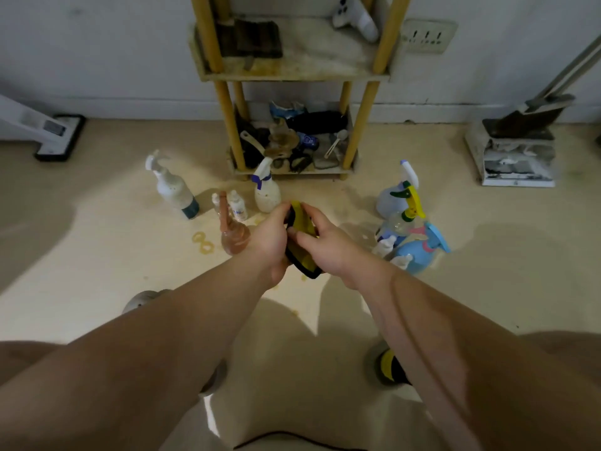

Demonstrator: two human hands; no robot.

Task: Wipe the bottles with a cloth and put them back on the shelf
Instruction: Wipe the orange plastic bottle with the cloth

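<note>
Both hands hold a yellow cloth with a black edge (301,242) above the floor. My left hand (270,242) grips its left side and my right hand (328,245) pinches its right side. Bottles stand on the floor around them: a white pump bottle (174,187) at the left, a white spray bottle (266,190) just beyond the cloth, two small white bottles (235,205), and a brownish flask (234,234) beside my left hand. A cluster of spray bottles, one blue (419,252), stands at the right. The yellow-posted shelf (292,73) rises behind.
The shelf's bottom tier (292,141) is crowded with dark odds and ends; the upper tier holds a dark cloth (250,39) and a white controller (354,17). A floor cleaner head (60,136) lies far left, a dustpan set (517,148) far right. Yellowish spots mark the floor.
</note>
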